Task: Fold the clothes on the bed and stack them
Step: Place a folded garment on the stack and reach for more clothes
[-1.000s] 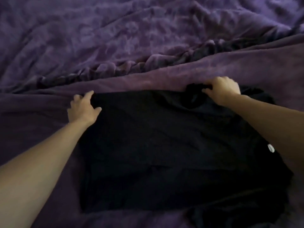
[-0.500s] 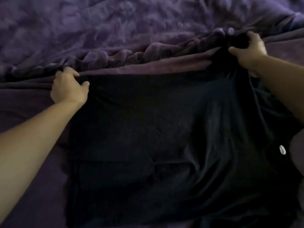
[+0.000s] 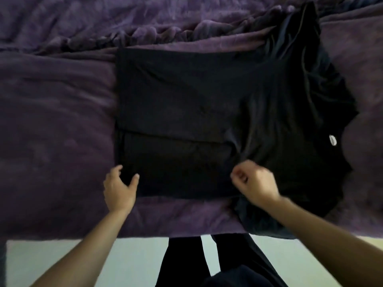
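The black shirt (image 3: 186, 121) lies spread on the purple bed (image 3: 51, 131). Both hands have left its far edge: the left hand (image 3: 120, 187) grips the near corner, the right hand (image 3: 256, 183) pinches the near fold.

The right hand (image 3: 253, 182) is blurred, so its grip on the black shirt (image 3: 186, 112) is unclear; the white tag (image 3: 332, 140) is unreadable.

shirt (image 3: 186, 100) 1 | left hand (image 3: 119, 188) + right hand (image 3: 256, 184) = 2 | bedcover (image 3: 51, 121) 1 | tag (image 3: 332, 140) 1
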The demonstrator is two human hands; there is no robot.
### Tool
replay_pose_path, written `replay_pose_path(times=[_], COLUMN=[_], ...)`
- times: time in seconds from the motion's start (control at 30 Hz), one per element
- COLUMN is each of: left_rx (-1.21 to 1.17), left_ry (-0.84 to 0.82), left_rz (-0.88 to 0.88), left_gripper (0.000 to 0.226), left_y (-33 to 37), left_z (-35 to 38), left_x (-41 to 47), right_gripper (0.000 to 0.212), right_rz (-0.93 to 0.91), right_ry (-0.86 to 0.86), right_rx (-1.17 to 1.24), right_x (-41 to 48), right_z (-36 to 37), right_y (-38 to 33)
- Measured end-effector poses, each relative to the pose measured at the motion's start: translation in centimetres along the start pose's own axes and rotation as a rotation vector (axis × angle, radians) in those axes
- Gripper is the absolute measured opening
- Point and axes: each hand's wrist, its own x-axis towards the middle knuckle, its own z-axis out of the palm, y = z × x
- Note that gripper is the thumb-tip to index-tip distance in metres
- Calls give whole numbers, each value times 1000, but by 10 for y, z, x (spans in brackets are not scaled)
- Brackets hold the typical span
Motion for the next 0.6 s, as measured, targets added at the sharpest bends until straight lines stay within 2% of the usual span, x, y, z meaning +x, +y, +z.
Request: replay_pose_path(times=[0.13, 0.2, 0.3, 0.37, 0.43, 0.47, 0.53, 0.6], left_rx=[-46, -63, -161, -341, -473, -461, -306, -74], left_ry=[-74, -59, -17, 58, 112, 119, 97, 20], left_rz=[73, 97, 120, 78, -20, -38, 33, 143], left_gripper=[24, 14, 13, 16, 18, 18, 18, 16], left_y=[-14, -7, -4, -9, -20, -29, -45, -58], left_z=[3, 4, 6, 1, -12, -18, -32, -38], left_x=[-23, -24, -25, -22, -18, -18, -25, -37], right_gripper=[46, 57, 46, 35, 35, 38, 38, 27], right_rz=[-12, 23, 98, 294, 422, 446, 466, 463], right_ry=[-198, -186, -103, -22, 97, 145, 164, 74], right_rx=[-237, -342, -342, -221, -80, -27, 19, -61], right_x=[-75, -90, -99, -101, -104, -109, -129, -155], right_z=[39, 44, 44, 36, 19, 9, -10, -20], right_y=[16, 30, 43, 44, 45, 45, 44, 48])
